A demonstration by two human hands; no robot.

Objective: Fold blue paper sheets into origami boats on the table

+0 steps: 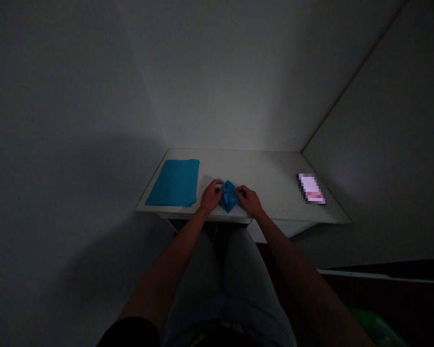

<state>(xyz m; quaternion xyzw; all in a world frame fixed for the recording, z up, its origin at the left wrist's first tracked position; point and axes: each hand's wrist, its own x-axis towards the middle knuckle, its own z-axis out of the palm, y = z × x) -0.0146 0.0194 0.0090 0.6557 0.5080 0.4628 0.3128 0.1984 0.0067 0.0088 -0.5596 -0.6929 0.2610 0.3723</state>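
A folded piece of blue paper (229, 196), roughly diamond-shaped with raised creases, is between my hands near the front edge of the white desk (271, 168). My left hand (212, 195) grips its left side, fingers bent around the edge. On the opposite side, my right hand (249, 199) pinches the right corner between thumb and fingers. A stack of flat blue sheets (175, 183) lies to the left of my left hand, apart from it.
A phone with a lit, blurred screen (311, 188) rests at the desk's right end. Walls close in the desk at the back and on both sides. Below the front edge is a drawer front (256, 231). Something green (376, 327) shows at the lower right.
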